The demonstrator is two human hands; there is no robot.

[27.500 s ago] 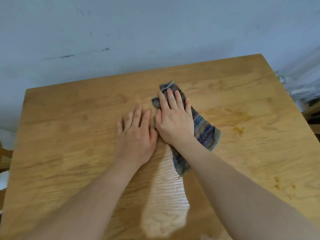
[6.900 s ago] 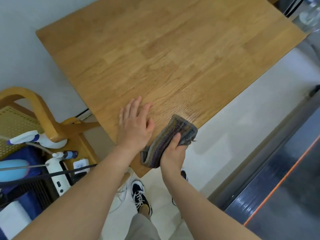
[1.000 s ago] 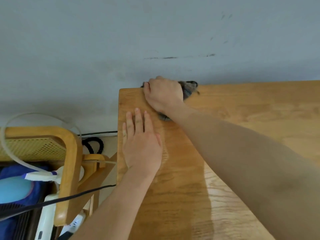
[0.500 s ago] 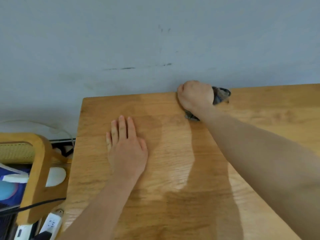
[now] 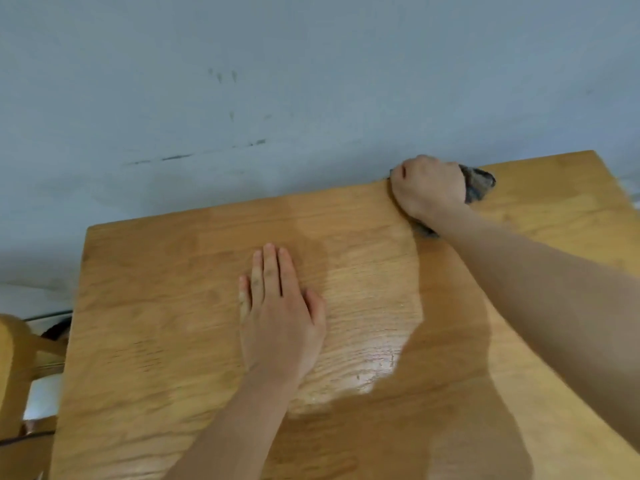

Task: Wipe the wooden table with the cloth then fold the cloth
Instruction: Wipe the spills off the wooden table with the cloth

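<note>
The wooden table (image 5: 166, 306) fills the lower part of the head view, its far edge against a grey wall. My right hand (image 5: 427, 187) reaches to that far edge, right of centre, fingers curled over the grey-purple striped cloth (image 5: 479, 183). Most of the cloth is hidden under the hand; a bunched end sticks out to the right and a bit shows below the wrist. My left hand (image 5: 280, 313) lies flat on the table's middle, fingers straight and together, holding nothing.
The grey wall (image 5: 277, 81) with dark scuff marks stands right behind the table. A wooden chair frame (image 5: 14, 368) sits beyond the table's left edge, with a white object and a dark cable beside it. A shiny patch of light glints on the table near my left hand.
My right hand has slid the cloth to the right along the far edge, from the back left corner to right of centre. My left hand has stayed flat on the table.
</note>
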